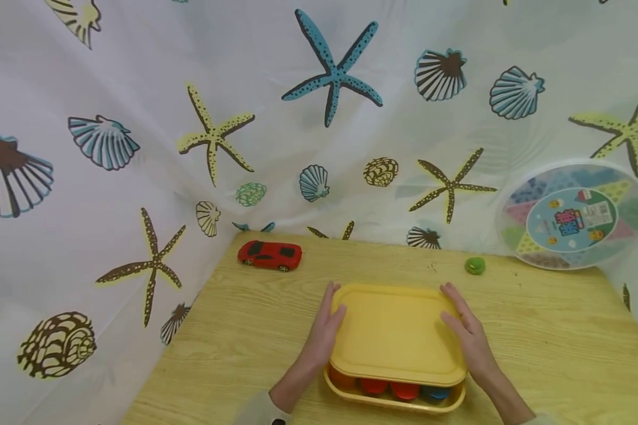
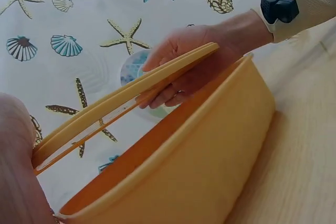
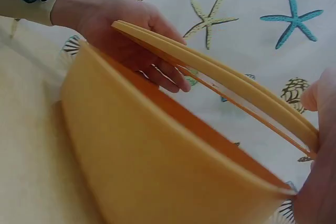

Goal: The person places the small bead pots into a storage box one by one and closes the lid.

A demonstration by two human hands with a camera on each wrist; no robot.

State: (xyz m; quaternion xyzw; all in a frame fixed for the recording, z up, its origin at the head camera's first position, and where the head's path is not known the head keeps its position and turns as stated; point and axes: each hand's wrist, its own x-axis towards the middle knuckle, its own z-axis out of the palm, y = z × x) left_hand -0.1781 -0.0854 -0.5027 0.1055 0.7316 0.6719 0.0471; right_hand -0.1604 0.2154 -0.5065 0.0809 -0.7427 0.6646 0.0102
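A yellow lid (image 1: 399,333) is held over a yellow plastic box (image 1: 393,402) that stands on the table. My left hand (image 1: 324,327) grips the lid's left side, thumb over the top edge. On the opposite side my right hand (image 1: 468,333) holds it the same way, fingers reaching under the rim in the left wrist view. Both wrist views show a gap between the lid (image 2: 126,95) and the box wall (image 3: 157,156). Through the near opening, red tops (image 1: 405,389) and a blue top (image 1: 436,394) show inside the box; the lid hides the rest.
A red toy car (image 1: 270,255) sits at the back left of the wooden table (image 1: 234,336). Behind the box lies a small green lump (image 1: 475,265). An oval, colourful package (image 1: 571,215) leans on the patterned curtain (image 1: 276,141) at the back right.
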